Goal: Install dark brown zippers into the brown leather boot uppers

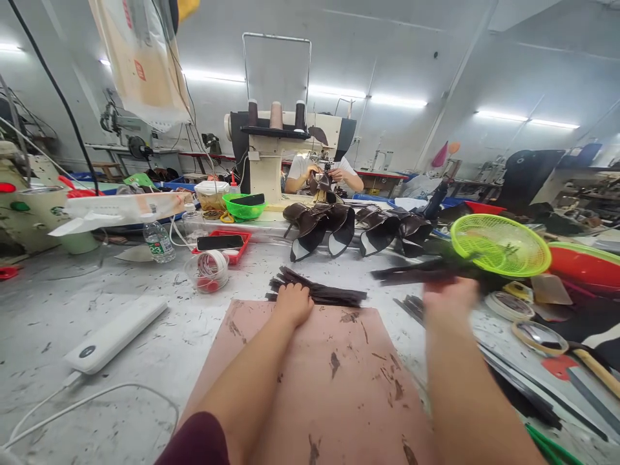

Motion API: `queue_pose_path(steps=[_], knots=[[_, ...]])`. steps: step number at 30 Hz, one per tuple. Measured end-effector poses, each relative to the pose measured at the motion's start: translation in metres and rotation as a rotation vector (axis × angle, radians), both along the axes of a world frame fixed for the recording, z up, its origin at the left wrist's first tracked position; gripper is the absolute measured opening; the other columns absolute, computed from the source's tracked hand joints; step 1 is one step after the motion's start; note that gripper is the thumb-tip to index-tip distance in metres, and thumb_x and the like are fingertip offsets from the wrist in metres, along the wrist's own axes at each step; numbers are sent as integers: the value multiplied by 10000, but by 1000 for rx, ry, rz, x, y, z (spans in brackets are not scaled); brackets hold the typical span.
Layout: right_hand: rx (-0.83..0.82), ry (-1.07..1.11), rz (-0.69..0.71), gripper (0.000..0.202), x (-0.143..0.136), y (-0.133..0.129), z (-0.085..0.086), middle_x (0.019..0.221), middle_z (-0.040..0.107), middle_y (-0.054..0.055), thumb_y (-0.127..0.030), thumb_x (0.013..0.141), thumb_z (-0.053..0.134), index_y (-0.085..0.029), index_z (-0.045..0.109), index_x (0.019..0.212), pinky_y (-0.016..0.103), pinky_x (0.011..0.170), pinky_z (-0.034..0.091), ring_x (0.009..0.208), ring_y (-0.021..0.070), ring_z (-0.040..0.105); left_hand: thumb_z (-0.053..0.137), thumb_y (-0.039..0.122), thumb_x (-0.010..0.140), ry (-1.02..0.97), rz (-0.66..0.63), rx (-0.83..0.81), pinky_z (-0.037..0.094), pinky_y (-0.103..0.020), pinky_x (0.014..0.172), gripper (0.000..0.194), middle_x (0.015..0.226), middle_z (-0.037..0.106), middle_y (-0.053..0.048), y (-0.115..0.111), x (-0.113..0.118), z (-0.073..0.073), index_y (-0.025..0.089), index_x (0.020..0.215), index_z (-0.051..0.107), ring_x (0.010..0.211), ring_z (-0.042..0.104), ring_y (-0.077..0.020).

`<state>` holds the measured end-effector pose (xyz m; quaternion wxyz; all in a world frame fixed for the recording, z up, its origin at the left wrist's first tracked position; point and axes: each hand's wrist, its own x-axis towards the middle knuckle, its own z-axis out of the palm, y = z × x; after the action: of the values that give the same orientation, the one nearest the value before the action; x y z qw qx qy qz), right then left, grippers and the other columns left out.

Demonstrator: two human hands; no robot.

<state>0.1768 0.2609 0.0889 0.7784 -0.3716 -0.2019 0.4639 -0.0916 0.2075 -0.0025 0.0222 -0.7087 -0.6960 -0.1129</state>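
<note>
A bundle of thin dark strips lies at the far edge of a pinkish-brown board marked with dark stains. My left hand is closed on the left part of this bundle, fingers curled over it. To the right, my right hand is smeared by motion above the table. It grips another bunch of dark strips that points left; its fingertips are hidden. A few loose strips lie beneath it, to the left of the wrist.
Dark brown shoe uppers stand in a row behind the strips. A yellow-green basket and tape rolls sit at right. On the left are a white power bank and a bottle. Another person works behind the sewing machine.
</note>
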Motion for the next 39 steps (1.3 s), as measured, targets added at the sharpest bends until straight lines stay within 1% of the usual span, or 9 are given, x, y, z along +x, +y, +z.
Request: queue_pose_path(steps=[3,6,9,12,18,25,29,33,39], knots=[[-14,91,-173,178,39,-30,34,434,386,-66,-110,675,324,-236,358,553,181,391,392,392,90,429,410,293,814,-55,2,64,305,-401,830,264,1022,555,-115,-3,-1,2,153,911,611,958,471,-262],[-70,83,-41,151,40,-68,44,451,451,-55,-98,636,391,-215,420,545,178,389,401,395,79,457,398,297,834,-145,-12,140,282,-408,862,266,1024,545,-122,-8,-1,12,148,964,575,977,457,-263],[-129,-59,224,45,15,-108,32,512,529,-45,-177,579,518,-182,489,612,197,395,411,425,93,499,384,246,837,-260,-43,190,296,-406,851,236,958,550,-139,-21,10,31,109,930,552,950,472,-258],[-141,-209,418,238,-13,-143,14,511,524,-67,-205,496,653,-183,464,639,179,396,376,430,86,483,387,275,844,-389,-180,168,374,-332,757,223,859,569,-98,-49,38,54,114,835,541,838,513,-207],[-90,-372,548,319,-37,-190,-3,562,508,-53,-368,562,675,-188,431,661,220,493,399,507,100,471,419,292,829,-664,-546,-41,374,-181,546,229,637,526,26,-132,86,77,155,673,515,600,485,-94],[-111,-869,329,283,-46,-217,-27,540,438,-54,-492,726,453,-211,413,724,275,502,383,504,140,445,428,235,795,-664,-479,-10,328,-214,583,256,622,458,17,-185,71,79,164,556,371,616,428,-107],[-92,-1011,137,261,-56,-230,-26,523,444,-48,-471,749,387,-211,403,736,272,480,349,469,144,428,398,246,807,-657,-377,13,321,-214,554,272,601,451,14,-205,87,85,174,551,337,579,416,-108],[-3,-1158,-61,239,-50,-237,-24,539,458,-38,-453,776,354,-216,384,760,265,461,327,441,144,427,392,253,800,-591,-418,-1,327,-226,566,243,636,492,-5,-226,106,102,177,570,370,594,427,-117],[-201,-1194,-423,263,20,-203,-9,573,426,-11,-489,709,378,-232,319,712,306,496,333,498,188,454,427,337,786,-793,-922,-283,342,-181,511,296,541,428,34,-244,107,104,179,541,381,532,420,-83]])
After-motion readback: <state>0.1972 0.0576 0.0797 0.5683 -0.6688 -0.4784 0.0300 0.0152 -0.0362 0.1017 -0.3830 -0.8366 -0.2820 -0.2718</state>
